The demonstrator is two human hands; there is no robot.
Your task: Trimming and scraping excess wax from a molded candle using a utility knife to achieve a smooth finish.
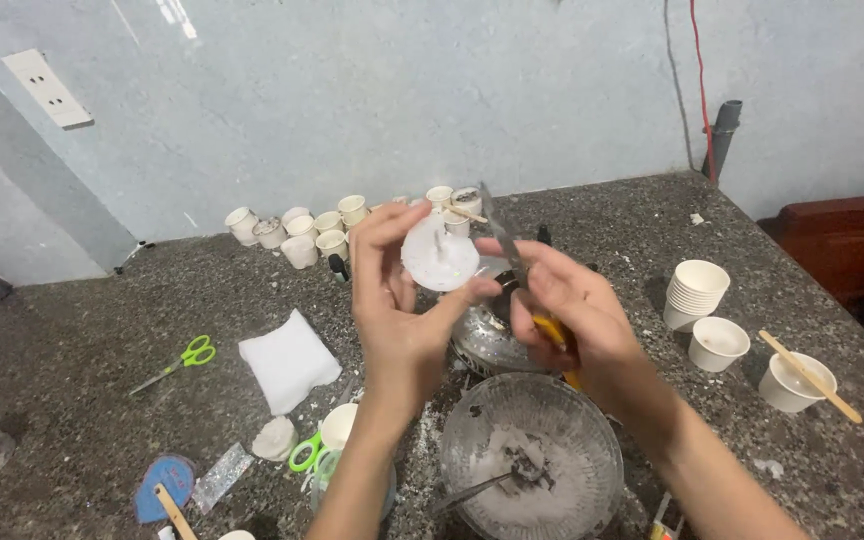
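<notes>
My left hand point(399, 300) holds up a round white wax disc point(439, 257) with a short wick sticking out, fingers around its rim. My right hand point(564, 305) grips a knife by its yellow handle point(552, 331); the grey blade point(504, 235) points up and lies against the disc's right edge. Both hands hover above a metal bowl point(532, 455) with white wax scraps and a spoon in it.
Several small white cups point(302, 232) stand along the back wall. A stack of paper cups point(697, 293), a single cup point(718, 343) and a cup with a wooden stick point(798, 380) sit at the right. Green scissors point(182, 360) and a white pad point(288, 361) lie left.
</notes>
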